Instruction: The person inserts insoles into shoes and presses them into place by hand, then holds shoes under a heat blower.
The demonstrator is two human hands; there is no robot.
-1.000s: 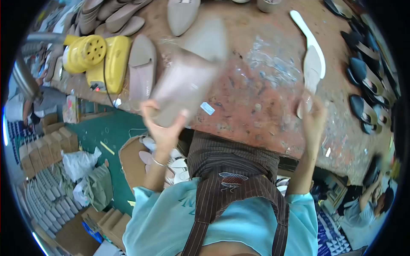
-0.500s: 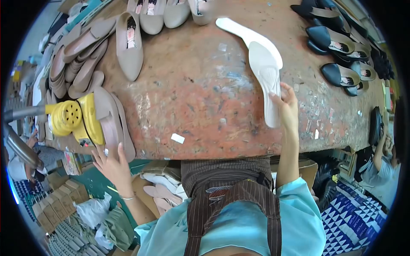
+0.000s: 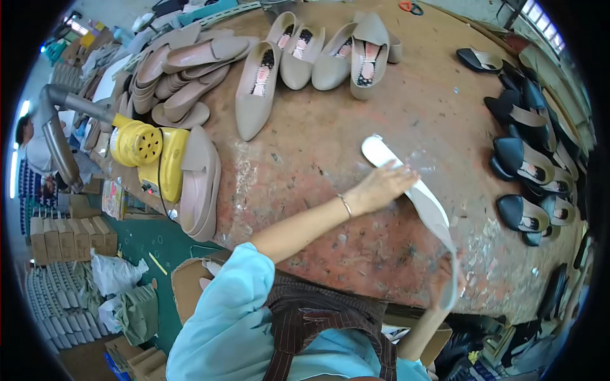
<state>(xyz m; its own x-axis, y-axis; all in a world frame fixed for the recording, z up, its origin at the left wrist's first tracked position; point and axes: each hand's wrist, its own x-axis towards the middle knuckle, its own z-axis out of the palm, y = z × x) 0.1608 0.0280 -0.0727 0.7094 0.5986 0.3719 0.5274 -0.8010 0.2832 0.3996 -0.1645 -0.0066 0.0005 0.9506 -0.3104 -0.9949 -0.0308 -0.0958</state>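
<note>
A white shoe insole (image 3: 433, 208) lies slantwise on the worn table, its near part bent upward off the surface. My left hand (image 3: 381, 189), with a bracelet at the wrist, lies across its far part, fingers stretched out and pressing on it. At the near end, my right hand (image 3: 443, 279) is closed on the raised, greyish-white part. That hand is blurred and partly hidden behind the insole. Whether one or two layers are in it, I cannot tell.
Beige pumps (image 3: 257, 95) stand at the back, beside a pile of beige uppers (image 3: 190, 76). A yellow device (image 3: 168, 164) touches beige shoes (image 3: 202, 184) on the left. Black flats (image 3: 524, 155) line the right. Orange-handled scissors (image 3: 410, 7) lie far back.
My left hand has moved from beside the yellow device onto the insole. My right hand has come nearer my body, and the insole's near end is now bent up. The view has shifted.
</note>
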